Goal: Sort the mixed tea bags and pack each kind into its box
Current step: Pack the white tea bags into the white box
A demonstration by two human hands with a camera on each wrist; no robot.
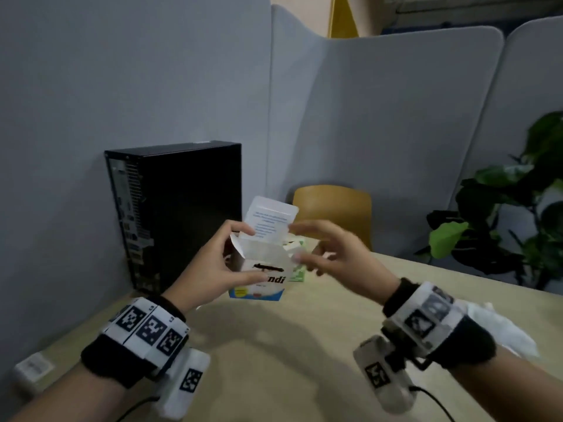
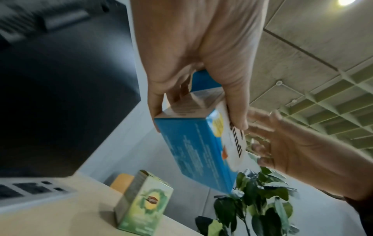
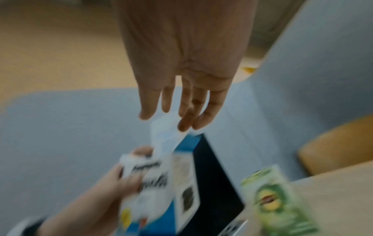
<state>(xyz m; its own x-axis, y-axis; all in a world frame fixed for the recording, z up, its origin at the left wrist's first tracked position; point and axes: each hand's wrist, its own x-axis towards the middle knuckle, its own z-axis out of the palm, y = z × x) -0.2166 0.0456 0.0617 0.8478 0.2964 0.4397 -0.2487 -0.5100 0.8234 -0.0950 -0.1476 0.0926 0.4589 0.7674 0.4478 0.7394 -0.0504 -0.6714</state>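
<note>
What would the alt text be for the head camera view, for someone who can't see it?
The left hand grips a blue and white tea box above a wooden table, its lid flap raised, while the open right hand reaches toward the flap. A green tea box stands behind, beside a black computer tower.

A: Left hand [image 1: 213, 266] grips white-and-blue box [image 1: 262, 275] above the counter [image 1: 304, 345], lid flap [image 1: 271, 219] up.
B: Right hand [image 1: 335, 248]?
A: Fingers loose, next to the flap; contact unclear. Green box [image 1: 297, 271] behind, black PC tower [image 1: 182, 208] on the left.
</note>
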